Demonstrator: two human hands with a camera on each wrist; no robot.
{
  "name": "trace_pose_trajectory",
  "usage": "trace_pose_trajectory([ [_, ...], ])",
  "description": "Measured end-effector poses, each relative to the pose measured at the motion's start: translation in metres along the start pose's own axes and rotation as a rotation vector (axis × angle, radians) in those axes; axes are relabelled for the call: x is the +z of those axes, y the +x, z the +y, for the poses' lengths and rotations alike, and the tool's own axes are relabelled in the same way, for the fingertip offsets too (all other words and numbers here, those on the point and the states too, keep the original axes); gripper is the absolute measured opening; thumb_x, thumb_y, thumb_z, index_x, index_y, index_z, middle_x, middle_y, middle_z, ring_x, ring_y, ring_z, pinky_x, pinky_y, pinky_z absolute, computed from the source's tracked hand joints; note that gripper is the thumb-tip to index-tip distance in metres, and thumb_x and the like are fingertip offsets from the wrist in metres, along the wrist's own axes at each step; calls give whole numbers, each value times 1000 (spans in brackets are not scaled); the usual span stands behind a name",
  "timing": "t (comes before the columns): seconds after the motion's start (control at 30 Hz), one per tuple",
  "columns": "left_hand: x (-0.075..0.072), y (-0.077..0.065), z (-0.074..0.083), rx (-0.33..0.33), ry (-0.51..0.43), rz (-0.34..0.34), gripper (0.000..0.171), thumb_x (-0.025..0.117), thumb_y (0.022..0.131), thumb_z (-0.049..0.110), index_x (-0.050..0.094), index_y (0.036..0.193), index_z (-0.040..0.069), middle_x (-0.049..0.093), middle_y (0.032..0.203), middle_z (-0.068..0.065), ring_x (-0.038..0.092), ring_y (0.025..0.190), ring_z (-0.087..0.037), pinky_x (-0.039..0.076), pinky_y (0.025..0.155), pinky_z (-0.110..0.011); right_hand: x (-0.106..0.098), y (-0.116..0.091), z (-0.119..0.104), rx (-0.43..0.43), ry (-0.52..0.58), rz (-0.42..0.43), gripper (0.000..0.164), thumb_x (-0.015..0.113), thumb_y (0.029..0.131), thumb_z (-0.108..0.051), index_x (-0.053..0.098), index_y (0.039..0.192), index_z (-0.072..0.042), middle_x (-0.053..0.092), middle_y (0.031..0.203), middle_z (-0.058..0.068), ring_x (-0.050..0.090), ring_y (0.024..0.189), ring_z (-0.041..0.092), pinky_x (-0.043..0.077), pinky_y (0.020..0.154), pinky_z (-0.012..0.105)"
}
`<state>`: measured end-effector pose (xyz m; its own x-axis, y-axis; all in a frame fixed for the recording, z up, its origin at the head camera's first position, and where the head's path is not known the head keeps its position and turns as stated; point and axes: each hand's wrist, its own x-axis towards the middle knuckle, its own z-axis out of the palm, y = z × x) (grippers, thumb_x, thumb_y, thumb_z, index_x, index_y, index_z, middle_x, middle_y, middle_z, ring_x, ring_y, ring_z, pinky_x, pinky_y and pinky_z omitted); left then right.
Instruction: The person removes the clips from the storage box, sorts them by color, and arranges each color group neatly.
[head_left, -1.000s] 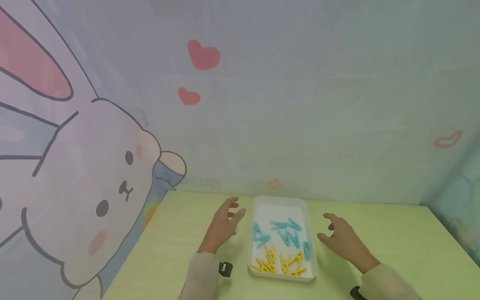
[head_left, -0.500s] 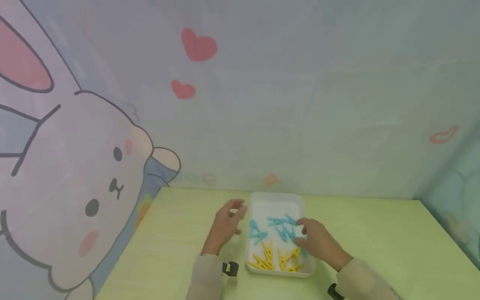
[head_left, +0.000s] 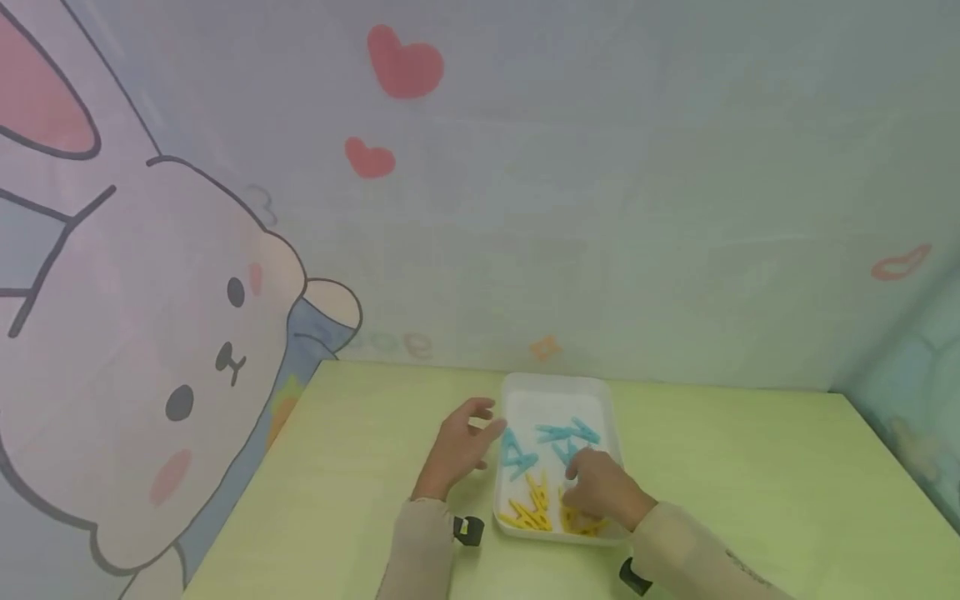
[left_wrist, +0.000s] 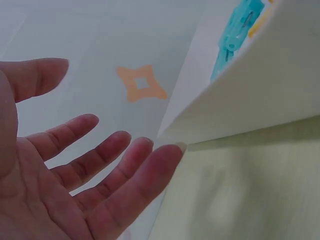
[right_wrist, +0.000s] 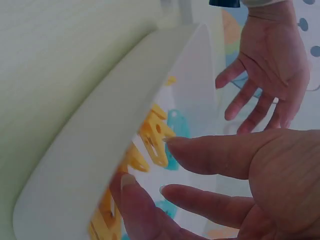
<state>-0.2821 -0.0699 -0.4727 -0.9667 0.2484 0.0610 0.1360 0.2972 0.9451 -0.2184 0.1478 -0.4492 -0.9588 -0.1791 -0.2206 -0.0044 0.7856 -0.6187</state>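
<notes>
Several yellow pegs [head_left: 537, 515] lie at the near end of the white tray [head_left: 555, 400], right hand [head_left: 603, 487] above, grip spread; left hand [head_left: 459, 443], also spread, flanks its left rim; counter [head_left: 720, 450] extends rightward.

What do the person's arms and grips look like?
Beige left sleeve and right sleeve, the right with a small dark marking. Left wrist device: black with a yellow-green patch; right wrist device: black. Left grip and right grip: ungloved.

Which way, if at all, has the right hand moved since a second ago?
Yes: leftward; the right hand went from beside the tray to over its near part.
</notes>
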Motion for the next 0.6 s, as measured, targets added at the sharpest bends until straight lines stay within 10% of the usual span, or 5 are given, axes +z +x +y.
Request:
trace_pose_trajectory([
  [0.27, 4, 1, -4, -37, 29, -18, 63, 60, 81, 46, 38, 137, 26, 42, 132, -5, 51, 101, -21, 49, 58, -36, 15, 1, -4, 5, -78, 23, 9, 57, 65, 5, 51, 68, -1, 48, 70, 7, 43, 51, 16, 38, 45, 25],
  [0.6, 8, -2, -11, -54, 40, -95, 61, 63, 82, 21, 38, 138, 18, 25, 145, -4, 40, 118, -34, 50, 57, -33, 37, 8, -8, 19, -213, 75, 15, 59, 62, 6, 51, 68, -5, 48, 66, 4, 48, 51, 17, 42, 44, 27],
])
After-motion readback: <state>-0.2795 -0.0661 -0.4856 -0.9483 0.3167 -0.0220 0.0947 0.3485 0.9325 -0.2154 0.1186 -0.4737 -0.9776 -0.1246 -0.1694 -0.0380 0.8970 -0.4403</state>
